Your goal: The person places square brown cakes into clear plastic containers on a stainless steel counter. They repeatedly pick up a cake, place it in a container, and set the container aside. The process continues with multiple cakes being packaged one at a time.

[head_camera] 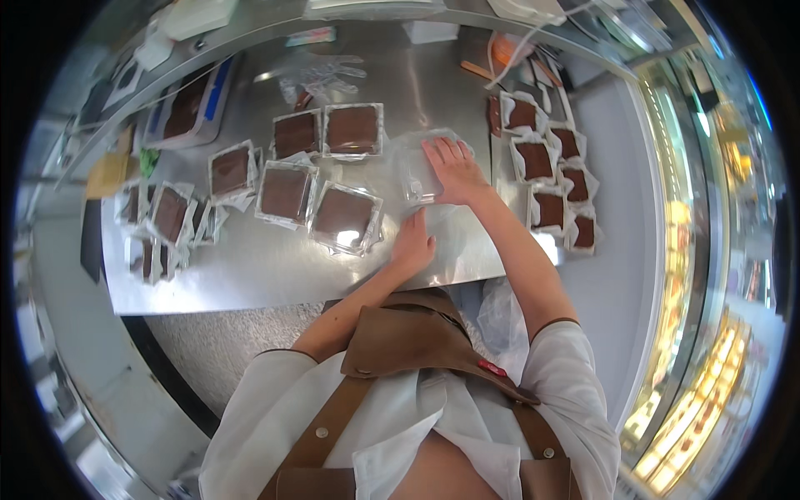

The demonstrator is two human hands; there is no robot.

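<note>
My right hand (458,172) is laid across a clear plastic container piece (415,172), fingers over its far right side and thumb by its near edge. More clear plastic shows around it, but whether these are lids or bases is hard to tell. Just in front, my left hand (412,242) points its fingers at the near edge; its grip there is unclear. To the left, a boxed chocolate-brown cake (345,217) under a clear lid is the closest of several. Others include one boxed cake (286,192) beside it and another boxed cake (353,129) farther back.
Uncovered brown cake squares (535,160) in white paper line the steel table's (250,284) right side. Smaller boxed cakes (170,214) crowd the left. Behind are a plastic tub (187,112), a clear disposable glove (322,75) and an orange item (506,49) beside utensils.
</note>
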